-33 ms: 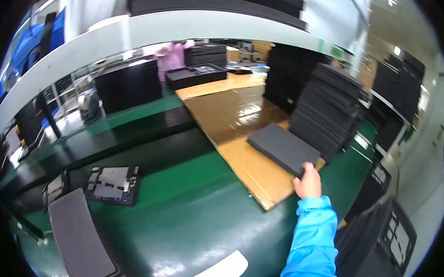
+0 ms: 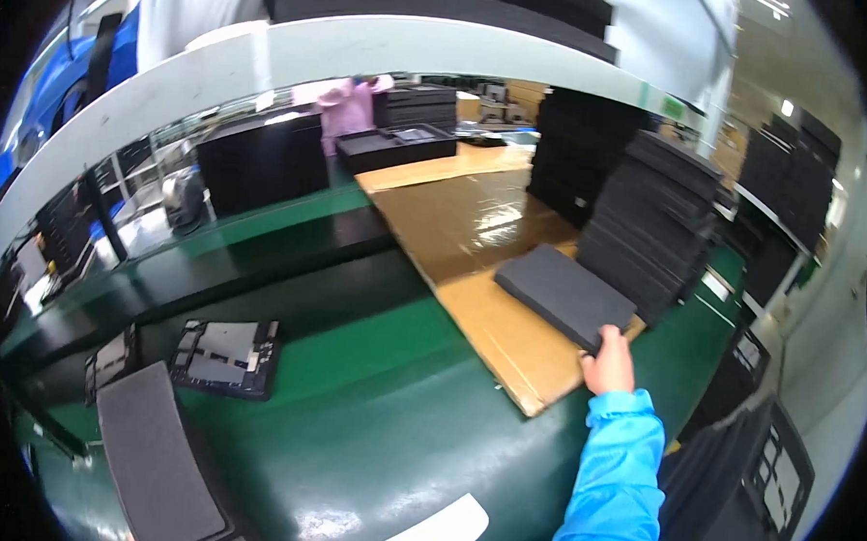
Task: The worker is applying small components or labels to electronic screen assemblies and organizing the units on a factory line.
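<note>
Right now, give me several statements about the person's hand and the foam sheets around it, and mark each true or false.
1. The right hand grips the near corner of a dark grey foam sheet. True.
2. That sheet lies on bare green belt. False: it lies on the brown cardboard, which rests on the green belt.
3. A tall stack of dark foam sheets stands just behind the gripped sheet. True.
4. The left hand holds the black tray. False: the left hand is out of view and the tray lies alone on the belt.
5. The sleeve is pink. False: it is bright blue.
</note>
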Demonstrator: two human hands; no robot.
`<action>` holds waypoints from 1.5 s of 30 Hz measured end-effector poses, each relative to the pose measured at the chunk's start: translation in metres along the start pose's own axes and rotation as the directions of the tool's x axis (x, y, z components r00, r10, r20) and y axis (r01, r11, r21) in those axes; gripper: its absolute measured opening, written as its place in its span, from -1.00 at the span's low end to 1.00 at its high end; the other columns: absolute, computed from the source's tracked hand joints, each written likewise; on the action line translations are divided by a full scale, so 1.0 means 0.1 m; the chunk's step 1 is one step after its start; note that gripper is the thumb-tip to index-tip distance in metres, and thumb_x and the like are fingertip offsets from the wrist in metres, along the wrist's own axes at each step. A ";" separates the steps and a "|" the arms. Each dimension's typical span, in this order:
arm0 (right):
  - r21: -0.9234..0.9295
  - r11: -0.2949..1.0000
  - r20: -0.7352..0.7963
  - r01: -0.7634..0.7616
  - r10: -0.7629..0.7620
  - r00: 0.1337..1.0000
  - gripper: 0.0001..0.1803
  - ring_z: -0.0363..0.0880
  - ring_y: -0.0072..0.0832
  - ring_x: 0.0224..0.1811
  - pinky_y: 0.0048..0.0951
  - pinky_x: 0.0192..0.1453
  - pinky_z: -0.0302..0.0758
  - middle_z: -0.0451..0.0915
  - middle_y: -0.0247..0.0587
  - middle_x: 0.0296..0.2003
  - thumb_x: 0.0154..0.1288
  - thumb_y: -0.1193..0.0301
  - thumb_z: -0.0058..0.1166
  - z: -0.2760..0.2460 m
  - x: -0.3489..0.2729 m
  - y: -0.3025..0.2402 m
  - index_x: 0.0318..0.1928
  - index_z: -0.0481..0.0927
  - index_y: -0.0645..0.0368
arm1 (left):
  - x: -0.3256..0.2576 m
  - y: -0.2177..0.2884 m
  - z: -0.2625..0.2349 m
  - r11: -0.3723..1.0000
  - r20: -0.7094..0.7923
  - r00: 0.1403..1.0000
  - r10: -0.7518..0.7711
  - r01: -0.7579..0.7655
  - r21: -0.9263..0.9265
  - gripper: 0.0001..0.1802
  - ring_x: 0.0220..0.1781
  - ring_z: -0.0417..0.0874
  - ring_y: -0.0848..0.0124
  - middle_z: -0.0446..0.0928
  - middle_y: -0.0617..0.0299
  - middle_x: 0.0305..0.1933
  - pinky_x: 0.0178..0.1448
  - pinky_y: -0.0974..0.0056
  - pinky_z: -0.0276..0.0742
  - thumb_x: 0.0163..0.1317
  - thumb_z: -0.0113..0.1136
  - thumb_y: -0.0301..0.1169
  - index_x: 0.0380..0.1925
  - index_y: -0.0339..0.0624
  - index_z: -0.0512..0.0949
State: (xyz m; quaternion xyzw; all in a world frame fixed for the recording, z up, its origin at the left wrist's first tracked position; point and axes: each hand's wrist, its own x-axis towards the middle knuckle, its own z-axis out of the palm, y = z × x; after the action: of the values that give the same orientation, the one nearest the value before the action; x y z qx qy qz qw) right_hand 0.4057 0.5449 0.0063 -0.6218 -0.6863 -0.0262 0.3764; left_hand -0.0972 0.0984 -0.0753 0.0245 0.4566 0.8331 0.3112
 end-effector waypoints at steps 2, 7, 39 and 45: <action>-0.080 0.996 0.076 -0.044 0.050 0.996 -0.49 0.51 0.14 -0.13 -0.02 -0.06 0.47 0.50 0.19 -0.16 -0.07 0.50 0.27 0.04 0.08 -0.14 -0.04 0.41 0.19 | -0.13 0.05 -0.22 0.999 -0.070 0.997 0.045 -0.043 0.033 -0.57 -0.01 0.57 0.21 0.54 0.06 -0.04 0.09 0.05 0.49 0.13 0.19 -0.33 0.00 -0.29 0.46; -0.189 0.977 0.154 0.098 -0.069 0.986 -0.50 0.52 0.13 -0.13 -0.03 -0.06 0.50 0.48 0.17 -0.14 -0.04 0.62 0.17 0.14 0.17 -0.25 -0.01 0.39 0.18 | -0.38 0.15 -0.55 0.986 -0.164 0.980 0.113 -0.090 0.139 -0.58 -0.02 0.57 0.22 0.54 0.07 -0.05 0.08 0.07 0.50 0.16 0.15 -0.31 -0.01 -0.28 0.46; 0.491 0.297 0.121 0.819 -0.954 0.274 -0.87 0.53 -0.52 -0.65 -0.52 -0.67 0.41 0.37 -0.34 -0.58 -0.05 0.36 0.08 -0.33 -2.32 -2.70 -0.46 0.42 0.02 | -0.77 0.68 0.07 0.967 -0.030 0.993 0.112 -0.102 0.232 -0.72 -0.17 0.62 0.33 0.57 0.13 -0.15 -0.06 0.23 0.57 0.21 0.05 -0.38 -0.09 -0.22 0.47; 0.724 0.318 0.211 0.613 -0.947 0.242 -0.87 0.57 -0.27 -0.50 -0.27 -0.46 0.50 0.43 -0.23 -0.52 -0.01 0.36 0.11 -0.29 -2.28 -2.64 -0.43 0.45 0.06 | -0.77 0.65 0.04 0.972 -0.012 0.996 0.091 -0.086 0.217 -0.72 -0.17 0.62 0.31 0.56 0.12 -0.13 -0.07 0.21 0.59 0.23 0.03 -0.39 -0.09 -0.25 0.46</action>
State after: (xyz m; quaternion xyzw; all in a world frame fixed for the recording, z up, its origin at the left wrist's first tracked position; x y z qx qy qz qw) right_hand 0.1760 0.2810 0.0163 -0.0148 -0.9651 0.1618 0.2052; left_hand -0.0661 0.0351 -0.0040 0.0695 0.5462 0.7919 0.2641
